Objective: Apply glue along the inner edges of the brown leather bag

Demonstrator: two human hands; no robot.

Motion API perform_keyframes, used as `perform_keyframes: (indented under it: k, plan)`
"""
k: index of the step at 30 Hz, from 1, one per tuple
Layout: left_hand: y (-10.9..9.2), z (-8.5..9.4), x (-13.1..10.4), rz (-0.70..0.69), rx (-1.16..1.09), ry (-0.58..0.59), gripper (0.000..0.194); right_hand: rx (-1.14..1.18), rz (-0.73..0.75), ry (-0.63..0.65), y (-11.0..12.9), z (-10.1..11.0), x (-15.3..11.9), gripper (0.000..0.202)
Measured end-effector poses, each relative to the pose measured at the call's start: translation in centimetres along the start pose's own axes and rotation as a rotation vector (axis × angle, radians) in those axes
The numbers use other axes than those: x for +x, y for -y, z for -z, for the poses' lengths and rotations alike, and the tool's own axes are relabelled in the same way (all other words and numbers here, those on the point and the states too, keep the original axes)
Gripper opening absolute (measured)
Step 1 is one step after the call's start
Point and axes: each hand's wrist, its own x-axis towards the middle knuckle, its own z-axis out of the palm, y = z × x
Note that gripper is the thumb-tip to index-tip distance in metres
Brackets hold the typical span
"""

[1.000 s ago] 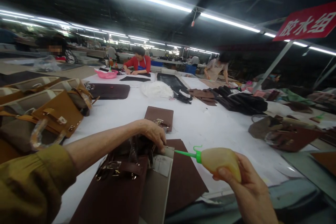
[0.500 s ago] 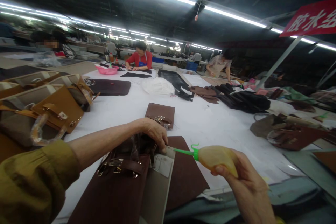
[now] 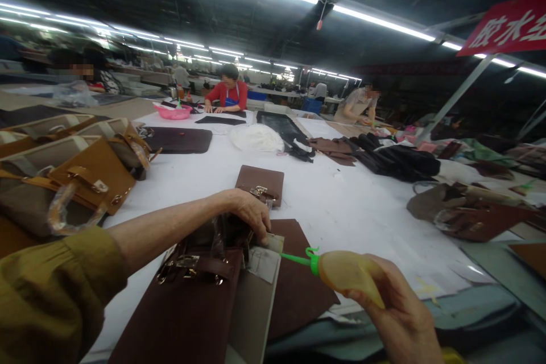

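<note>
My right hand [image 3: 396, 296] is wrapped round a yellowish squeeze bottle [image 3: 347, 273] with a green nozzle. The nozzle's tip meets the edge of a beige panel [image 3: 260, 301] on a dark brown handbag [image 3: 183, 307]. At the top of that panel, my left hand [image 3: 251, 213] pinches its upper edge between thumb and fingers. A pale patch with drawn lines sits on the panel just below the fingers. Metal clasps and a strap show on the bag's front. Flat brown leather pieces [image 3: 298, 284] lie beneath, to the right.
Tan handbags [image 3: 94, 176] stand in a row on the left. A smaller brown bag piece [image 3: 262, 182] lies beyond my left hand, and another brown bag [image 3: 464, 210] at the right. Black material [image 3: 388, 159] is heaped farther back. Co-workers sit across the white table [image 3: 362, 199].
The squeeze bottle has moved slightly down and left, its nozzle tip travelling down along the panel's edge. My left hand has barely moved on the panel.
</note>
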Motion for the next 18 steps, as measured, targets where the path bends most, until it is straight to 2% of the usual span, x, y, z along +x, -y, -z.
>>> perform_keyframes:
  k: [5,9,15,18]
  plan:
    - [-0.3,0.0,-0.1,0.005,0.028,-0.006,0.026,-0.025,0.027,-0.029,0.3,0.1,0.3,0.041]
    - [-0.5,-0.1,-0.2,0.032,-0.015,0.026,0.027,-0.058,0.025,0.019,0.1,-0.1,0.5,0.037]
    - [-0.5,0.1,-0.2,-0.008,0.190,-0.050,0.028,-0.024,0.005,0.022,-1.4,0.2,0.2,0.042]
    - [-0.3,0.2,0.0,-0.033,0.249,-0.061,0.029,-0.036,-0.029,0.060,-1.3,0.6,0.2,0.041]
